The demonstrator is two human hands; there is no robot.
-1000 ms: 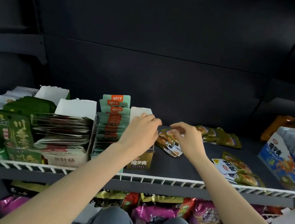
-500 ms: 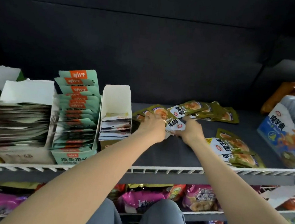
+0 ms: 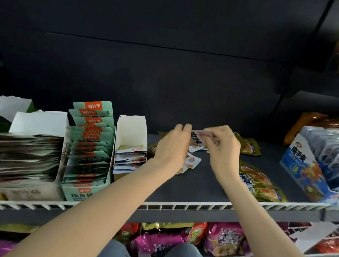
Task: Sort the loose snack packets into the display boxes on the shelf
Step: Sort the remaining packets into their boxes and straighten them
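Here, both hands gather loose packets on the shelf (image 3: 199, 187); the left hand (image 3: 172, 148) curls round a small stack of packets (image 3: 194, 141), fingers closed on its near edge, while the right hand (image 3: 221, 147) pinches the stack's top between thumb and fingertips; more packets (image 3: 191, 160) lie just below the fingers; the half-full white box (image 3: 131, 132) stands left of the left hand; squaring the stack's edges first would likely help it slide in cleanly.
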